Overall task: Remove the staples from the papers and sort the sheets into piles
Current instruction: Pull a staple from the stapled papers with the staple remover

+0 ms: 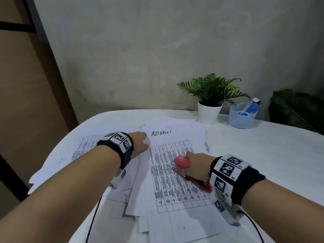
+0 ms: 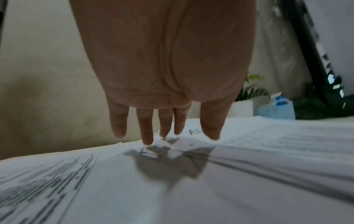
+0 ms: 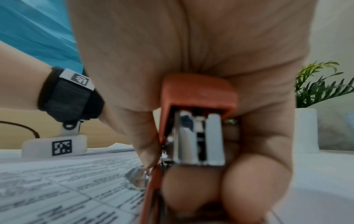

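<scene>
Red plastic fills the right hand point(image 1: 196, 165): its fingers point(image 3: 193, 188) curl round a stapler point(image 1: 184, 163) lying low over the printed sheet point(image 1: 175, 172), nose pointing away toward the upper left. The papers point(image 1: 133, 193) sprawl in loose overlapping layers across the white counter point(image 1: 263, 155). Beyond, the left hand point(image 1: 140, 142) reaches forward, palm down, fingers point(image 2: 145, 128) straight and slightly spread, tips at the top left corner of the sheet marked "ADMIN". That corner, probably stapled, lies ahead-left of the stapler; no staple is discernible.
</scene>
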A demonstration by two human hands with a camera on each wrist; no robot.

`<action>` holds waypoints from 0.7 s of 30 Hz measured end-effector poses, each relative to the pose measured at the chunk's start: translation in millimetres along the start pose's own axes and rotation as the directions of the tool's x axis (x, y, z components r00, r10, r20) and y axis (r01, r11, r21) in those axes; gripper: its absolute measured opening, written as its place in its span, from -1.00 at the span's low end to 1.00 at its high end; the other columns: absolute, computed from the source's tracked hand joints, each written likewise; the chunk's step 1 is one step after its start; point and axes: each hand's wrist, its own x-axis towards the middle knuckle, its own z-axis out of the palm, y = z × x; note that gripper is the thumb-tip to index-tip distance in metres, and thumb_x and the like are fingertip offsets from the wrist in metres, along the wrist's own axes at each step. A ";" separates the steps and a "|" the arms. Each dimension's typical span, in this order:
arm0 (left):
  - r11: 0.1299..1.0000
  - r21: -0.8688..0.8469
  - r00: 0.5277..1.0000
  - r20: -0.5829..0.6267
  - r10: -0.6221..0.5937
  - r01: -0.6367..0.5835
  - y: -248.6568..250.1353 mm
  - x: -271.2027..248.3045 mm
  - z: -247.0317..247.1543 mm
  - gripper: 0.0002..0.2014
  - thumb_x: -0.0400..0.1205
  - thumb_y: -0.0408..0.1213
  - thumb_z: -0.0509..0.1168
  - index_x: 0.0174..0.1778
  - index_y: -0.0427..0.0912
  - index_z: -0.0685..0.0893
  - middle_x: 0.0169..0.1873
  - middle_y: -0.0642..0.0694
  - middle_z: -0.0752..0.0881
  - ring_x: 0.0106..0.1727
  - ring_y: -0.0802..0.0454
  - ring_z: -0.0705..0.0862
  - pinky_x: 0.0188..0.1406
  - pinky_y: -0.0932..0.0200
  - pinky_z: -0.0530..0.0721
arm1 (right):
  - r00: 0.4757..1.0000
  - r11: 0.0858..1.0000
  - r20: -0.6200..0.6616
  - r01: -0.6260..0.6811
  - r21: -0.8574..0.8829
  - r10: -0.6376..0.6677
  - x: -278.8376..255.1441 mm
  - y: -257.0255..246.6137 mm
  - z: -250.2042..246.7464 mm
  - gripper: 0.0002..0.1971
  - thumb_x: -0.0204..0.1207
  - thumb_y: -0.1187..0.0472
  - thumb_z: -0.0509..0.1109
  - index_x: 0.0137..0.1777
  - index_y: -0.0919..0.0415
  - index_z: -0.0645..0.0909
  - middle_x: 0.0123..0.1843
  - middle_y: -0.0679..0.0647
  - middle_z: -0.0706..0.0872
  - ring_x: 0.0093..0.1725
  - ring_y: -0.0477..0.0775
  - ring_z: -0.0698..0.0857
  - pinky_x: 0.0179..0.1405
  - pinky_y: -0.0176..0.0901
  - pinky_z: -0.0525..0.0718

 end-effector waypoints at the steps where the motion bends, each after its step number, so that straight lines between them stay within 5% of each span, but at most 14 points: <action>1: 1.000 0.002 1.000 0.000 -0.009 0.009 2.3 2.8 0.6 -0.47 0.69 -0.01 0.09 0.55 -0.18 0.30 0.53 -0.14 0.40 0.49 -0.13 0.44 0.44 0.05 0.42 | 1.000 1.000 0.001 0.019 -0.014 -0.019 -3.0 -0.9 -1.4 -0.70 0.67 0.10 0.11 0.32 0.22 0.35 0.28 0.19 0.54 0.24 0.19 0.59 0.27 0.03 0.53; 7: 1.000 0.003 1.000 -0.025 -0.011 0.011 5.8 16.5 -2.6 -0.38 0.57 0.06 0.26 0.50 -0.13 0.33 0.37 -0.13 0.56 0.33 -0.13 0.57 0.34 -0.01 0.53 | 0.999 0.999 0.004 0.046 -0.028 -0.046 -6.1 -1.3 -3.8 -0.69 0.69 0.14 0.08 0.36 0.23 0.33 0.31 0.22 0.52 0.27 0.22 0.57 0.22 0.01 0.56; 13: 0.993 0.067 0.995 -0.031 -0.096 0.098 9.7 19.2 1.0 -0.31 0.51 0.21 0.23 0.46 -0.15 0.38 0.37 -0.16 0.49 0.31 -0.17 0.57 0.27 -0.03 0.56 | 1.000 1.000 -0.021 0.021 0.005 -0.021 -5.1 -1.5 -2.0 -0.66 0.69 0.14 0.09 0.39 0.27 0.31 0.32 0.21 0.52 0.28 0.22 0.57 0.20 -0.01 0.56; 15: 0.993 0.076 0.995 0.025 -0.095 0.093 10.6 22.1 -2.2 -0.36 0.54 0.19 0.27 0.40 -0.19 0.48 0.33 -0.16 0.57 0.30 -0.15 0.60 0.22 0.00 0.56 | 1.000 1.000 -0.029 0.009 0.024 -0.008 -2.9 -0.6 0.2 -0.67 0.68 0.13 0.10 0.36 0.27 0.32 0.29 0.21 0.55 0.24 0.20 0.59 0.14 -0.03 0.56; 19: 0.997 0.007 0.997 0.027 -0.073 0.073 13.8 23.7 -6.8 -0.64 0.52 0.04 0.38 -0.12 -0.25 0.68 -0.12 -0.13 0.74 -0.08 -0.08 0.70 -0.07 0.08 0.66 | 0.998 0.997 -0.038 -0.052 0.062 0.055 3.8 2.0 5.0 -0.66 0.63 0.10 0.15 0.33 0.25 0.33 0.24 0.19 0.61 0.18 0.17 0.63 0.04 -0.06 0.56; 21: 0.995 -0.021 0.995 -0.018 -0.097 0.097 15.9 20.2 -9.9 -0.69 0.58 -0.09 0.33 -0.01 -0.30 0.72 -0.01 -0.18 0.76 0.03 -0.11 0.71 0.00 0.07 0.66 | 0.999 0.998 -0.027 -0.034 0.047 0.035 1.5 1.2 3.0 -0.67 0.65 0.12 0.14 0.34 0.25 0.33 0.26 0.18 0.59 0.20 0.18 0.62 0.10 -0.04 0.58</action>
